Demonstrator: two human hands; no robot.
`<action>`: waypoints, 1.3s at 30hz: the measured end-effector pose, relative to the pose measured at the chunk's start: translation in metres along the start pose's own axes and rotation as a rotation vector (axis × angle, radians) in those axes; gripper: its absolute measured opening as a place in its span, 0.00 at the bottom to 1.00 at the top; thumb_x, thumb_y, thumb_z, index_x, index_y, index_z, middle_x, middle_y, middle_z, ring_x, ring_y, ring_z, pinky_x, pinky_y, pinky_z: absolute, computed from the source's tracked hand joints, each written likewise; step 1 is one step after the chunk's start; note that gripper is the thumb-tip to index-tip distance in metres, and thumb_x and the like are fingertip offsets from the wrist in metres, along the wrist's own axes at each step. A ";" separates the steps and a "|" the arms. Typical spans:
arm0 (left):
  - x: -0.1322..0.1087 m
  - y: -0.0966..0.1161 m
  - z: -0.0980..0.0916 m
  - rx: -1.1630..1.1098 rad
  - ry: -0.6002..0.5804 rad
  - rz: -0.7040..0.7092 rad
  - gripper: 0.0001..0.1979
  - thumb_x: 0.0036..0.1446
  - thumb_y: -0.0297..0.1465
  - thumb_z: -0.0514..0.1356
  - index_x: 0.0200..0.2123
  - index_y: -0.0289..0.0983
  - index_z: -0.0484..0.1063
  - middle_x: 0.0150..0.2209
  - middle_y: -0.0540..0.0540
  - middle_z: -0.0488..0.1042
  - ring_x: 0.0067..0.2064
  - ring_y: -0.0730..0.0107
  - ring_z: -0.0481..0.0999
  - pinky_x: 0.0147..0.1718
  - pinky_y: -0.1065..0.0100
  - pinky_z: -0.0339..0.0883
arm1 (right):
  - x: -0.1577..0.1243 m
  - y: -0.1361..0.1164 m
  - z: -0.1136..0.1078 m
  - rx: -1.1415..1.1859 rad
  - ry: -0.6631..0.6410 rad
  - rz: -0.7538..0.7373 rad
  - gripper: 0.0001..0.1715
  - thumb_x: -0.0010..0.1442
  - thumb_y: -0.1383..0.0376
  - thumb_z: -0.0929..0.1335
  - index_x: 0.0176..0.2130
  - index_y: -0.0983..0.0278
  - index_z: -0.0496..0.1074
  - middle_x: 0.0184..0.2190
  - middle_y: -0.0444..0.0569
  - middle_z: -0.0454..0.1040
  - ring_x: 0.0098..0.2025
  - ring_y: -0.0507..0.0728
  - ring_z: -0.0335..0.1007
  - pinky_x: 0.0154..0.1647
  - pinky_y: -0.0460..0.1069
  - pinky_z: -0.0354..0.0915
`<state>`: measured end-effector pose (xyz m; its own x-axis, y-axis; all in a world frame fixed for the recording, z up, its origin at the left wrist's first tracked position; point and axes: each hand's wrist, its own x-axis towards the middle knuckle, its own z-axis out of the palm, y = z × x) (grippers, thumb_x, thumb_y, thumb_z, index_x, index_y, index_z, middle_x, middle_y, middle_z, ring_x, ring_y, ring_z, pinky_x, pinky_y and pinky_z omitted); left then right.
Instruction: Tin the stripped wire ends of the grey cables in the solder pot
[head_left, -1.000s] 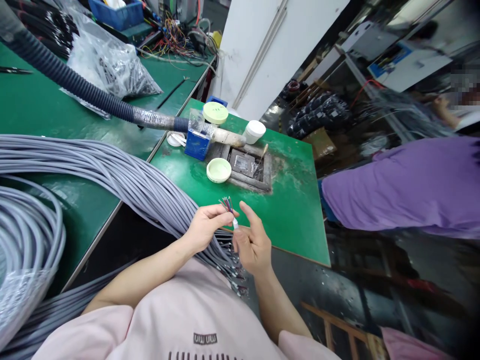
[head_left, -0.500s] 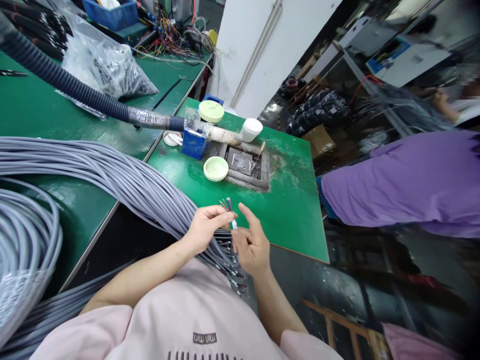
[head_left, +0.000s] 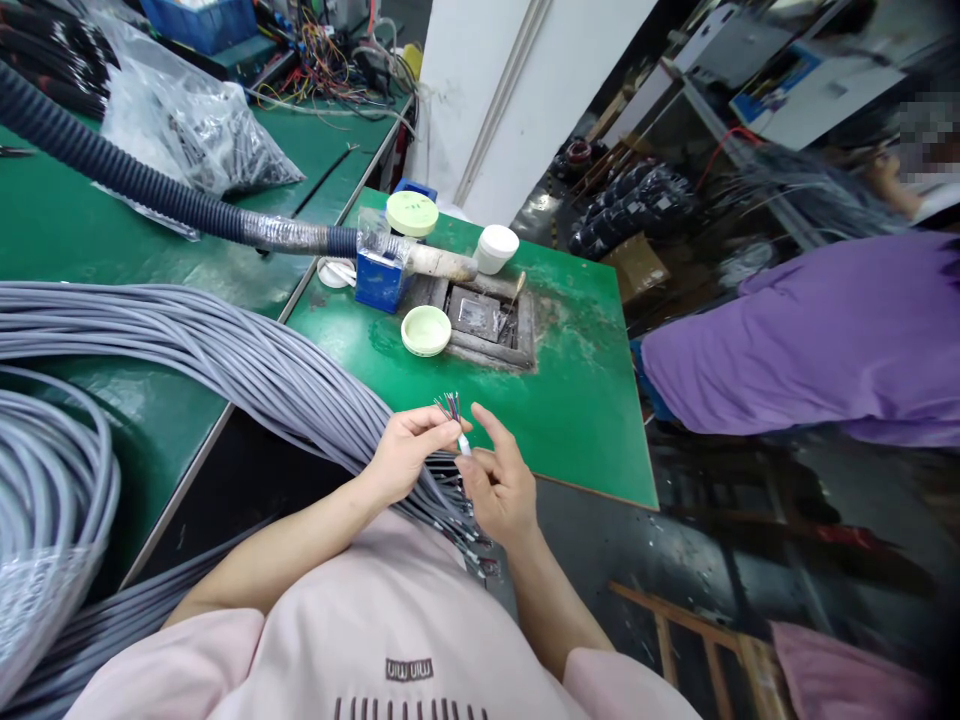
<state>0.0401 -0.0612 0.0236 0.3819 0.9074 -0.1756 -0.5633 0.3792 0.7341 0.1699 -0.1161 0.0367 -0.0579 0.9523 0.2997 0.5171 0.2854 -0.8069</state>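
Between my hands is one cable end (head_left: 464,443), white at its tip, with several thin coloured wires (head_left: 450,405) fanning upward. My left hand (head_left: 409,447) pinches it where the wires come out, thumb against the fingers. Just below, my right hand (head_left: 501,487) grips the white part between thumb and bent fingers, its index finger raised. A thick bundle of grey cables (head_left: 300,375) runs from the left to beneath my hands, where its stripped ends hang. Beyond my hands, a shallow pale-green dish (head_left: 426,331) stands beside a dirty metal block in a frame (head_left: 478,314).
A ribbed hose (head_left: 187,205) reaches across to a blue box (head_left: 378,280). A white tub (head_left: 496,248) and a green-lidded tub (head_left: 412,213) stand behind. Coiled grey cable (head_left: 52,480) lies at left. A person in purple (head_left: 787,350) is at right.
The view has shifted slightly, so the bench things sit a little further left and higher. Both hands keep their grip on the cable end, and the wires appear a bit more spread.
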 end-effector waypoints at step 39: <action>0.023 0.007 0.016 1.359 -0.804 0.075 0.12 0.58 0.33 0.58 0.43 0.38 0.77 0.43 0.42 0.79 0.46 0.58 0.74 0.49 0.61 0.62 | -0.146 0.087 -0.053 -0.363 0.274 0.722 0.23 0.60 0.56 0.65 0.49 0.66 0.71 0.23 0.45 0.76 0.23 0.54 0.70 0.25 0.48 0.64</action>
<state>0.0563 -0.0407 0.0353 0.9059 0.4194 -0.0585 0.2842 -0.4999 0.8181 0.2682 -0.2364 -0.0506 0.5759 0.8141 -0.0751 0.5921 -0.4787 -0.6482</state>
